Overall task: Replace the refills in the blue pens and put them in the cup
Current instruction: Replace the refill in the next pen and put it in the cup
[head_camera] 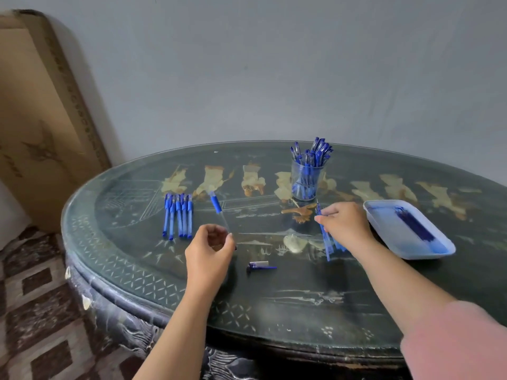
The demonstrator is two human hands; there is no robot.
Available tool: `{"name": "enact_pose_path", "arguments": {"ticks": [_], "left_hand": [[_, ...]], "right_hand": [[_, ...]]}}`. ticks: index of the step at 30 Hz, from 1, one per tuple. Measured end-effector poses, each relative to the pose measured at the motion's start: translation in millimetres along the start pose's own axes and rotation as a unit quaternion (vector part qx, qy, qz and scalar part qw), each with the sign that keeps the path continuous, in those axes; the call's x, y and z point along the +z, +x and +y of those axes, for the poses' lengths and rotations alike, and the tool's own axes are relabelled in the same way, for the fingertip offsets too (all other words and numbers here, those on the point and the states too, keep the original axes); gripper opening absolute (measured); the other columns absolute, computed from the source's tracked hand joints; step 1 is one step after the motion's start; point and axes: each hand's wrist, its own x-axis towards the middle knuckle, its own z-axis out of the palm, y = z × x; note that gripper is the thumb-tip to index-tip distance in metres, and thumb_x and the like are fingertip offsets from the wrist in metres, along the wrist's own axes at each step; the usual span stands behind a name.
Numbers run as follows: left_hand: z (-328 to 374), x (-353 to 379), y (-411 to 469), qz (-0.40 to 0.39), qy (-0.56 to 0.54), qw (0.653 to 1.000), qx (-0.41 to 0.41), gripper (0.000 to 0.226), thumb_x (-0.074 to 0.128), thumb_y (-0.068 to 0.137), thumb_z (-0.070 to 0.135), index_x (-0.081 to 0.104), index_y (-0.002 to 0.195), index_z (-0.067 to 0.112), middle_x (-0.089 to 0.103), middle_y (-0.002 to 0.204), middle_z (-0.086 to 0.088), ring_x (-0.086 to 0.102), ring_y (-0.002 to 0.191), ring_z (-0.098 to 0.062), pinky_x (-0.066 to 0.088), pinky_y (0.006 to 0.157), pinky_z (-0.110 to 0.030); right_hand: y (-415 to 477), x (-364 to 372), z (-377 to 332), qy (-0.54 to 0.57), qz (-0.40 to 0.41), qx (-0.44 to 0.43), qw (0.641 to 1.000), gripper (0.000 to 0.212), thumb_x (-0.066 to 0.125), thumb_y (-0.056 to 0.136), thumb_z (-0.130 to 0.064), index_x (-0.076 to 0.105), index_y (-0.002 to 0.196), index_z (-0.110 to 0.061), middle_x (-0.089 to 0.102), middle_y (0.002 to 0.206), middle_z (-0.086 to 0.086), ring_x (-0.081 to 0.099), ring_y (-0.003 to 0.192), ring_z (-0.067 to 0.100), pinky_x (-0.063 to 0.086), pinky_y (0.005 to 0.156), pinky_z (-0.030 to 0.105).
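Pinching pen (218, 208) tip-end with left hand (210, 250), desk (274, 297) centre | gripping refills (329, 245) with right hand (343, 224), 3 o'clock | cup (306, 182) at 12 | spare pens (178, 215) at 10

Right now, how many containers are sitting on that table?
2. A clear cup packed with blue pens stands toward the back; a white tray with dark blue pieces inside lies just right of the right hand. None seems hidden.
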Motion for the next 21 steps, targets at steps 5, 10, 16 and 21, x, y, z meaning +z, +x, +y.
{"name": "enact_pose_path", "arguments": {"ticks": [5, 10, 16, 21], "left_hand": [[-4, 0, 3, 0.003, -0.014, 1.000, 0.000, 0.010, 0.070, 0.085, 0.013, 0.062, 0.089, 0.018, 0.067, 0.082, 0.007, 0.060, 0.071, 0.008, 0.043, 0.063, -0.002], [-9, 2, 5, -0.019, -0.001, 1.000, 0.002, 0.012, 0.070, 0.085, 0.016, 0.060, 0.088, 0.022, 0.069, 0.083, 0.005, 0.063, 0.075, 0.003, 0.045, 0.065, -0.003], [-8, 2, 5, -0.029, 0.006, 1.000, 0.009, 0.012, 0.070, 0.085, 0.016, 0.060, 0.089, 0.023, 0.068, 0.083, 0.005, 0.063, 0.075, 0.002, 0.046, 0.067, -0.005], [-8, 2, 5, -0.027, 0.010, 1.000, 0.006, 0.013, 0.070, 0.084, 0.017, 0.060, 0.088, 0.024, 0.068, 0.083, 0.007, 0.063, 0.075, 0.002, 0.047, 0.067, -0.007]], "right_hand": [[23, 21, 5, -0.098, -0.010, 0.006, 0.995, 0.019, 0.074, 0.085, -0.017, 0.075, 0.100, -0.006, 0.072, 0.105, 0.011, 0.065, 0.098, 0.028, 0.051, 0.085, 0.033], [38, 30, 16, -0.136, 0.009, 0.016, 0.991, 0.023, 0.076, 0.083, -0.019, 0.073, 0.102, -0.007, 0.070, 0.109, 0.011, 0.064, 0.101, 0.029, 0.049, 0.084, 0.033], [43, 34, 22, -0.156, 0.022, 0.003, 0.987, 0.016, 0.075, 0.084, -0.019, 0.075, 0.097, -0.010, 0.070, 0.108, 0.007, 0.063, 0.098, 0.027, 0.052, 0.083, 0.033], [40, 32, 21, -0.157, 0.025, -0.010, 0.987, 0.012, 0.073, 0.086, -0.017, 0.073, 0.095, -0.009, 0.069, 0.104, 0.010, 0.063, 0.094, 0.028, 0.052, 0.080, 0.034]]}}
